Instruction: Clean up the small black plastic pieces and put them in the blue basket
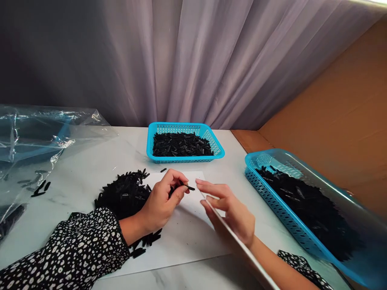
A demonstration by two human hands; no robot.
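My left hand [165,197] is closed with thumb and fingers pinching small, slender black pieces. The tip of one black piece [190,187] sticks out toward the right; their exact kind I cannot make out. Beside and partly behind that wrist lies a heap of similar black pieces [122,195]. My right hand [231,207] hovers just to the right, its fingers stretched and slightly apart, with no black piece visible in it. A thin white strip or edge [242,244] runs slantwise across this hand; whether the fingers touch it I cannot tell. Below both hands is a white sheet [193,245].
A blue basket [222,153] of black pieces stands at the back. Another blue basket [263,187], also holding black pieces, sits at the right beside a cardboard panel [341,96]. Clear plastic film [36,141] spreads over the left side. A grey curtain [193,60] hangs behind.
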